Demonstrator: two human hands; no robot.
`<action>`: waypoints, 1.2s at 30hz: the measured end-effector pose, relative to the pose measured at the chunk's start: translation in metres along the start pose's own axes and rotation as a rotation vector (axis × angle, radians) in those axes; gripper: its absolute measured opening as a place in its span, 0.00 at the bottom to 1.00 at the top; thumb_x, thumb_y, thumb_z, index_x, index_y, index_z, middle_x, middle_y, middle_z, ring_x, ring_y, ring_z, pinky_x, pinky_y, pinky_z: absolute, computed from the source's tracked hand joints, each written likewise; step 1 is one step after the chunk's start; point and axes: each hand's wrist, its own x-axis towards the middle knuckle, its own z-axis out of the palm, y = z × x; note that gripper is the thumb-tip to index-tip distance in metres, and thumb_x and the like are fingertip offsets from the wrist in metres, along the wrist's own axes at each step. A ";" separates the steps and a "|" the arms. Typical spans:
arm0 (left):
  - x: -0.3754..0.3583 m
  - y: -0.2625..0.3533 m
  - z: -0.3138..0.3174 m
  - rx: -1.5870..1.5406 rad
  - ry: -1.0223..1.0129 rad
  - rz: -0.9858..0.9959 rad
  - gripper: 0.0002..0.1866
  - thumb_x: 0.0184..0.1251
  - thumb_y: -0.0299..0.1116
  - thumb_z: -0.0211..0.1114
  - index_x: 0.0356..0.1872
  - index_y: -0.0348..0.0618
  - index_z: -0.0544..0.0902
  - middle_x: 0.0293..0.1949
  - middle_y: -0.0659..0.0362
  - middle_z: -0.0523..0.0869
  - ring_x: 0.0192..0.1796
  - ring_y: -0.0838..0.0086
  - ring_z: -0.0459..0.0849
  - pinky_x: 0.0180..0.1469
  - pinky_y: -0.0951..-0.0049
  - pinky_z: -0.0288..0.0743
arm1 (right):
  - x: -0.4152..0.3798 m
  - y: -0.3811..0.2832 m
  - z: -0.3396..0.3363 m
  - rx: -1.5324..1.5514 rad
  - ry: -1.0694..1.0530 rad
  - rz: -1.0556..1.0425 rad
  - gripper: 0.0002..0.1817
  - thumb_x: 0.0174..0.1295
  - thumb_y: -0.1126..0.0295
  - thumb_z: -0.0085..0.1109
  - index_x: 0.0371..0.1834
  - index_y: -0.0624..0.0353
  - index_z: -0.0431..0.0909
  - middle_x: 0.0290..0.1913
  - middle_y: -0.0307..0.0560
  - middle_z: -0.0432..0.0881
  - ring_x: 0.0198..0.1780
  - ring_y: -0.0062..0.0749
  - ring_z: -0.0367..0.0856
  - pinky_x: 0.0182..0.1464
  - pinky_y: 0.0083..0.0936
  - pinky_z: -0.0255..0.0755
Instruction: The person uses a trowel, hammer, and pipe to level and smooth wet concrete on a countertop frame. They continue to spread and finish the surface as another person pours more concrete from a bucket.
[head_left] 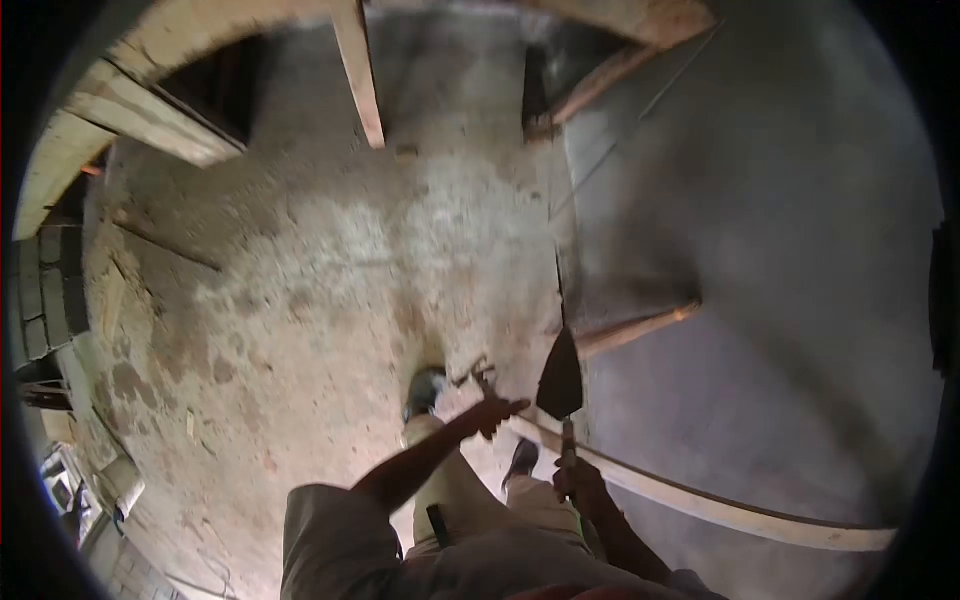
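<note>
Your right grip [584,480] is closed around the handle of a pointing trowel [561,378], at the near centre of the scene. The trowel handle is directed toward you; its dark, tapered blade extends away from you, with the tip at the far end. Your left grip [490,415] is to the left of the trowel and holds a small hand tool [483,381]. The head of this tool projects beyond your hand on the far side; its exact type cannot be determined. One finger of your left hand extends to the right, toward the trowel blade, and is apart from it.

Below your hands, note your left shoe [428,388] and your right shoe [521,458]. A long wooden board [720,508] runs from the area between your hands to the near right. A shorter wooden piece [640,328] is located to the right of the trowel tip, at the left part of a smooth grey surface [790,240]. Rough, stained concrete floor [300,300] covers the centre and left.

On the far side, a narrow timber [358,75] points toward you. A thick timber [155,118] is at the far left, and an angled timber [605,85] is at the far right. A thin stick [168,246] lies on the floor at left, to the right of the grey blocks [45,285].
</note>
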 end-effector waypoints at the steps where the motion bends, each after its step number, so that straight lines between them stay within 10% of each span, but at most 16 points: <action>1: -0.045 0.013 0.004 -0.071 0.017 0.023 0.37 0.54 0.73 0.57 0.40 0.43 0.79 0.22 0.63 0.71 0.17 0.74 0.74 0.19 0.68 0.78 | 0.000 -0.014 0.020 -0.069 -0.065 -0.030 0.18 0.69 0.56 0.50 0.47 0.63 0.71 0.29 0.44 0.77 0.25 0.26 0.75 0.26 0.24 0.70; 5: -0.157 0.042 0.005 -0.297 -0.033 0.140 0.45 0.51 0.78 0.52 0.41 0.37 0.77 0.25 0.62 0.70 0.19 0.77 0.73 0.20 0.75 0.72 | -0.003 -0.037 0.073 -0.480 -0.146 -0.021 0.15 0.65 0.59 0.56 0.43 0.61 0.75 0.30 0.40 0.79 0.27 0.24 0.75 0.28 0.22 0.70; 9: -0.194 0.058 0.014 -0.269 0.228 0.320 0.30 0.56 0.60 0.65 0.34 0.36 0.77 0.22 0.57 0.79 0.17 0.76 0.73 0.17 0.75 0.68 | -0.023 -0.074 0.131 -1.159 -0.144 -0.331 0.29 0.54 0.49 0.65 0.45 0.65 0.77 0.36 0.54 0.83 0.36 0.41 0.83 0.38 0.37 0.73; 13: -0.187 0.064 -0.011 -0.207 0.295 0.320 0.20 0.60 0.45 0.65 0.40 0.35 0.79 0.24 0.58 0.79 0.21 0.74 0.77 0.23 0.72 0.75 | -0.006 -0.081 0.141 -1.197 -0.180 -0.445 0.24 0.65 0.50 0.54 0.46 0.63 0.78 0.36 0.48 0.83 0.35 0.31 0.81 0.40 0.30 0.74; 15: -0.223 0.115 -0.009 -0.088 0.399 0.279 0.20 0.60 0.42 0.63 0.43 0.33 0.78 0.24 0.55 0.81 0.20 0.72 0.78 0.25 0.70 0.77 | 0.011 -0.099 0.140 -0.924 -0.525 -0.094 0.25 0.68 0.50 0.49 0.51 0.62 0.77 0.41 0.52 0.83 0.37 0.36 0.82 0.42 0.33 0.76; 19: -0.294 0.229 -0.012 0.505 0.380 0.428 0.18 0.58 0.36 0.56 0.45 0.36 0.81 0.40 0.48 0.84 0.37 0.57 0.85 0.37 0.64 0.80 | 0.080 -0.132 0.126 0.254 -0.492 0.174 0.27 0.69 0.46 0.44 0.53 0.61 0.76 0.45 0.50 0.82 0.41 0.36 0.81 0.42 0.35 0.76; 22: -0.280 0.287 -0.044 0.653 0.393 0.426 0.16 0.59 0.34 0.55 0.46 0.38 0.81 0.43 0.49 0.84 0.45 0.58 0.84 0.39 0.64 0.80 | 0.135 -0.211 0.153 0.662 -0.604 -0.087 0.27 0.67 0.44 0.46 0.50 0.58 0.75 0.41 0.49 0.81 0.43 0.37 0.80 0.43 0.36 0.76; 23: -0.256 0.290 -0.073 1.087 0.418 0.873 0.16 0.60 0.36 0.58 0.45 0.38 0.81 0.37 0.50 0.84 0.37 0.65 0.83 0.33 0.69 0.79 | 0.173 -0.216 0.158 0.824 -0.665 -0.148 0.26 0.67 0.45 0.45 0.51 0.57 0.74 0.42 0.50 0.82 0.44 0.40 0.81 0.43 0.40 0.78; 24: -0.247 0.297 -0.096 1.510 0.398 1.338 0.15 0.62 0.38 0.61 0.45 0.39 0.81 0.32 0.52 0.84 0.28 0.72 0.83 0.27 0.74 0.77 | 0.127 -0.267 0.181 0.715 -0.787 -0.248 0.21 0.67 0.50 0.49 0.48 0.58 0.75 0.40 0.50 0.81 0.41 0.39 0.82 0.42 0.39 0.78; 25: -0.269 0.324 -0.096 1.529 0.379 1.330 0.15 0.62 0.38 0.61 0.45 0.39 0.81 0.32 0.52 0.84 0.28 0.72 0.83 0.27 0.74 0.77 | 0.129 -0.288 0.201 0.736 -0.793 -0.258 0.21 0.67 0.50 0.49 0.48 0.58 0.75 0.40 0.50 0.81 0.41 0.39 0.82 0.42 0.39 0.78; 27: -0.326 0.386 -0.082 0.374 0.226 0.669 0.13 0.64 0.35 0.59 0.44 0.39 0.81 0.33 0.54 0.84 0.29 0.75 0.81 0.27 0.75 0.77 | 0.138 -0.326 0.230 0.878 -0.598 -0.365 0.18 0.66 0.56 0.52 0.46 0.61 0.76 0.37 0.49 0.81 0.35 0.38 0.81 0.38 0.35 0.78; 31: -0.315 0.408 -0.145 0.510 0.289 0.699 0.14 0.63 0.30 0.59 0.46 0.31 0.80 0.34 0.53 0.84 0.33 0.73 0.82 0.38 0.72 0.78 | 0.167 -0.403 0.258 0.808 -0.806 -0.440 0.14 0.64 0.61 0.54 0.41 0.63 0.77 0.33 0.48 0.81 0.31 0.35 0.80 0.35 0.31 0.76; 35: -0.335 0.397 -0.238 1.060 0.376 1.323 0.13 0.61 0.31 0.58 0.41 0.31 0.81 0.36 0.55 0.82 0.35 0.75 0.79 0.39 0.74 0.75 | 0.218 -0.446 0.273 0.614 -0.181 -0.368 0.06 0.55 0.72 0.61 0.34 0.61 0.77 0.23 0.40 0.75 0.24 0.29 0.74 0.28 0.27 0.71; 36: -0.382 0.406 -0.242 0.748 0.427 1.017 0.11 0.62 0.30 0.58 0.40 0.32 0.81 0.36 0.56 0.82 0.34 0.75 0.80 0.38 0.74 0.74 | 0.207 -0.457 0.275 0.458 -0.056 -0.358 0.06 0.54 0.72 0.63 0.30 0.58 0.75 0.21 0.38 0.73 0.20 0.25 0.70 0.24 0.26 0.69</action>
